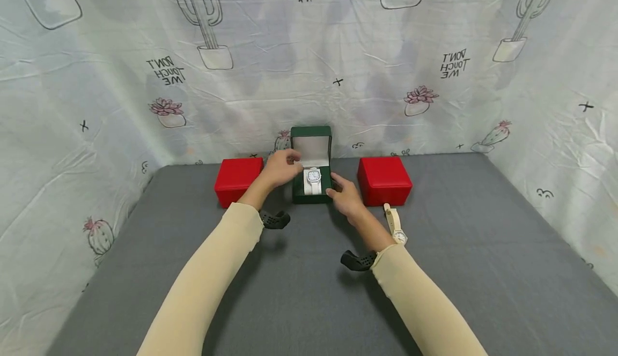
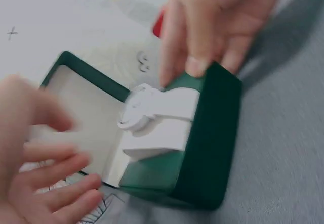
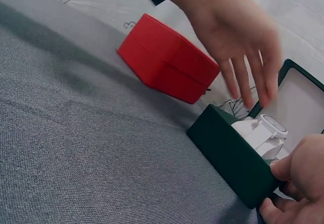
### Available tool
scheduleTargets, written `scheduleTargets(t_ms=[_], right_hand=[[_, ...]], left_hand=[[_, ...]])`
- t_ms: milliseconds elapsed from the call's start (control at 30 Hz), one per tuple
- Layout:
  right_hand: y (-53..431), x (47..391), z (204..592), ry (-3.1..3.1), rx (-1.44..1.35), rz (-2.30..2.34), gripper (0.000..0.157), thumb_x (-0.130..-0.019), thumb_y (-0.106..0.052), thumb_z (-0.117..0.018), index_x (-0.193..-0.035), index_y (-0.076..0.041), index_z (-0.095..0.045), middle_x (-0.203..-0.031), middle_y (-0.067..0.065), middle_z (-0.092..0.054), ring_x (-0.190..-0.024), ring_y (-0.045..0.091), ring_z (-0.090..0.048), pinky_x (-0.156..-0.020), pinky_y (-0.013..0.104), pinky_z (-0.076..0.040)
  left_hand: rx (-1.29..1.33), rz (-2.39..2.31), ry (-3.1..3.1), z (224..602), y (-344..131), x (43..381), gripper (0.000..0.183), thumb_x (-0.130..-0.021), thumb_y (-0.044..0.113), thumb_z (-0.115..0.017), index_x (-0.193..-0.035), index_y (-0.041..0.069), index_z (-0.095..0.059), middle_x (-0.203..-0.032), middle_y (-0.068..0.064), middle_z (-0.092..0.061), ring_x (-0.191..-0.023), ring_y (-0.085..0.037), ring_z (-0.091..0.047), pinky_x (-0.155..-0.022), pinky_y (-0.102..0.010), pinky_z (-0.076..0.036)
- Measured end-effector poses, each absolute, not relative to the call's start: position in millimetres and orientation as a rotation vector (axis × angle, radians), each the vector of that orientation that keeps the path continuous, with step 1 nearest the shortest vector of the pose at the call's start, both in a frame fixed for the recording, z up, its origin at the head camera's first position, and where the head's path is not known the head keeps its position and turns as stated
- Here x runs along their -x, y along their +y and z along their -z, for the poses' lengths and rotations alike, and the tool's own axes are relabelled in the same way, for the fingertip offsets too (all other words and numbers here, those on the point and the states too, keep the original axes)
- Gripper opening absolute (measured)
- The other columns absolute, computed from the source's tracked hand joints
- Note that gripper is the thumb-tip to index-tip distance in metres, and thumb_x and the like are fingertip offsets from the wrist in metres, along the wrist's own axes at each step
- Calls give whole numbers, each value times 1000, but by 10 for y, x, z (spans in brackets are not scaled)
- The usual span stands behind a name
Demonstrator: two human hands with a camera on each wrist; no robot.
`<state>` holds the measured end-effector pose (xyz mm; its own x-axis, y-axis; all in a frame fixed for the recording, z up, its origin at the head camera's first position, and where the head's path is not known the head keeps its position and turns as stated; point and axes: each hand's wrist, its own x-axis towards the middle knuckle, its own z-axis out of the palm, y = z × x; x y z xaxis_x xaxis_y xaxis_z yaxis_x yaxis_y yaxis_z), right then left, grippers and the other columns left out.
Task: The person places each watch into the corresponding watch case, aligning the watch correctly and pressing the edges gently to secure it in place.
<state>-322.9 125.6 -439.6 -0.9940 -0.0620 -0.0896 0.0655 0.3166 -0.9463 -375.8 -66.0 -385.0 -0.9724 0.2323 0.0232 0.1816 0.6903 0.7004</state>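
Observation:
A dark green watch box (image 1: 311,199) stands with its lid raised, showing a pale lining. Inside, a white watch (image 1: 314,178) is wrapped around a white cushion (image 2: 157,142). My right hand (image 1: 345,198) grips the box's right front corner, thumb on the top edge and fingers along the side. At the left of the raised lid is my left hand (image 1: 282,168), holding nothing. Its fingers (image 2: 61,173) are spread and loosely bent beside the lid, slightly blurred in the left wrist view.
One red box (image 1: 236,180) sits closed behind my left forearm, another red box (image 1: 384,182) to the right of my right hand. A cream-strapped watch (image 1: 394,224) lies in front of the right one, close to my right wrist. A patterned cloth (image 1: 309,50) hangs behind the grey table.

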Motion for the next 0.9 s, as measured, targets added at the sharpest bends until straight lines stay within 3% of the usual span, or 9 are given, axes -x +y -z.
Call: scheduleTargets(t_ms=[67,167,367,700,900], right_hand=[[1279,3231,4405,2469,-13,1770,57,-97,-7,-53,-151,-8,-32,-153,17,-38,-140,31,-39,-113,44,-37],[1294,3232,4423,2469,-29,1774,57,-97,-7,-53,-151,-10,-32,-153,16,-38,-140,30,-39,-112,44,-37],[1265,3237,4458,2430,0,1832,57,-98,-7,-52,-151,-9,-32,-153,15,-37,-140,28,-39,-113,42,-36],[1211,3226,4463,2416,20,1896,56,-97,-6,-53,-150,-8,-34,-153,14,-37,-142,25,-37,-115,40,-34],[1261,3234,4526,2419,1,1911,56,-98,-6,-53,-150,-9,-34,-154,15,-37,-141,26,-38,-114,41,-35]], left_hand=[[-188,-1405,2842,3833,-636,3782,39,-96,31,-52,-126,7,-53,-125,-14,-57,-114,-30,-53,-96,-46,-47],[-16,-1634,2819,3800,-587,3827,45,-98,44,-48,-125,8,-46,-123,-13,-55,-111,-29,-53,-93,-45,-46],[6,-1721,2745,3766,-520,3963,61,-98,56,-38,-141,13,-40,-136,-11,-50,-123,-29,-48,-103,-45,-42],[-57,-1673,2692,3802,-554,3942,66,-99,57,-36,-149,15,-31,-147,-11,-41,-133,-29,-41,-110,-48,-37],[-149,-1730,2538,3915,-545,3792,65,-100,52,-38,-153,20,-18,-158,-8,-25,-145,-27,-28,-115,-48,-32]])
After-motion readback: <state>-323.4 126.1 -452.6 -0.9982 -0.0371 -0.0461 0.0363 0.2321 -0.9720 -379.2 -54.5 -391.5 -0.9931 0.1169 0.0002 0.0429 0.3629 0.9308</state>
